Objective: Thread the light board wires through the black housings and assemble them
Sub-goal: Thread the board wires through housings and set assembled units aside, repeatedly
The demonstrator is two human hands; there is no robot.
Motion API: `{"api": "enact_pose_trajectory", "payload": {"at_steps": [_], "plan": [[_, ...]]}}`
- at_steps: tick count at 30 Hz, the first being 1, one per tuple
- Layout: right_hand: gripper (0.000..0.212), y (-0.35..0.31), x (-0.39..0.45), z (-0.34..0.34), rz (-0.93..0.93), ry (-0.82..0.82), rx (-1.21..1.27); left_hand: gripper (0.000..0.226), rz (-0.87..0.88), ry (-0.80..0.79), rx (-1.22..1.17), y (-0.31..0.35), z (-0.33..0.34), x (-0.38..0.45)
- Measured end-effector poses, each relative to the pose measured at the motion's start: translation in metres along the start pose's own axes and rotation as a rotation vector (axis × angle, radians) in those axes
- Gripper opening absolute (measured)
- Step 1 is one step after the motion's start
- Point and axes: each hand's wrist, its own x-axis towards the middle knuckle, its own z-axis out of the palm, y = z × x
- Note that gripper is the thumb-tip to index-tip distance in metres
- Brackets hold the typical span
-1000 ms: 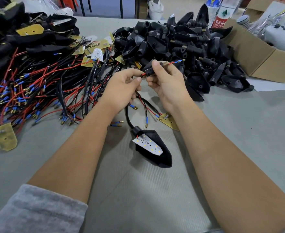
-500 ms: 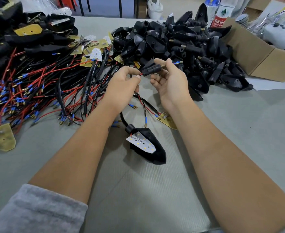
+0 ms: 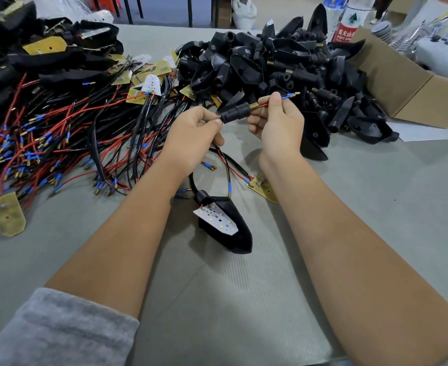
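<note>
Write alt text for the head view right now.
Two bare hands hold a black housing stem above a grey table: the left hand pinches its near end, the right hand pinches the red wire emerging from its brass threaded end. An assembled light lies below.

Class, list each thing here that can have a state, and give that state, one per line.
Black ribbed housing stem: held in the air, red wire threaded through.
Left hand: pinching the stem's end.
Right hand: pinching the red wire.
Black pointed housing with white light board: lying on the table, board seated.
</note>
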Motion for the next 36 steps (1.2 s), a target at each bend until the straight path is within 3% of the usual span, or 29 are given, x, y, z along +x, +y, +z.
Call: {"api": "enact_pose_trajectory", "payload": {"at_steps": [10,17,22,28,32,36], "plan": [[0.034,0.001,0.002,0.001,0.014,0.019,0.094,0.01,-0.001,0.004,0.088,0.005,0.002,-0.002],[0.035,-0.001,-0.003,0.002,-0.046,-0.123,0.237,0.015,-0.065,-0.018,-0.034,0.008,-0.001,-0.001],[0.033,-0.005,-0.003,-0.001,-0.044,-0.163,0.084,0.021,-0.127,-0.052,-0.14,0.01,-0.002,-0.001],[0.03,-0.007,-0.005,-0.004,-0.016,-0.219,-0.008,0.012,0.058,-0.078,0.001,0.0,-0.004,-0.002],[0.022,-0.006,-0.006,-0.001,-0.015,-0.345,-0.083,0.028,0.021,-0.074,0.061,-0.002,-0.006,0.002],[0.024,-0.009,-0.003,-0.002,-0.029,-0.296,-0.028,0.038,-0.012,-0.129,-0.04,0.001,-0.007,0.0]]}}
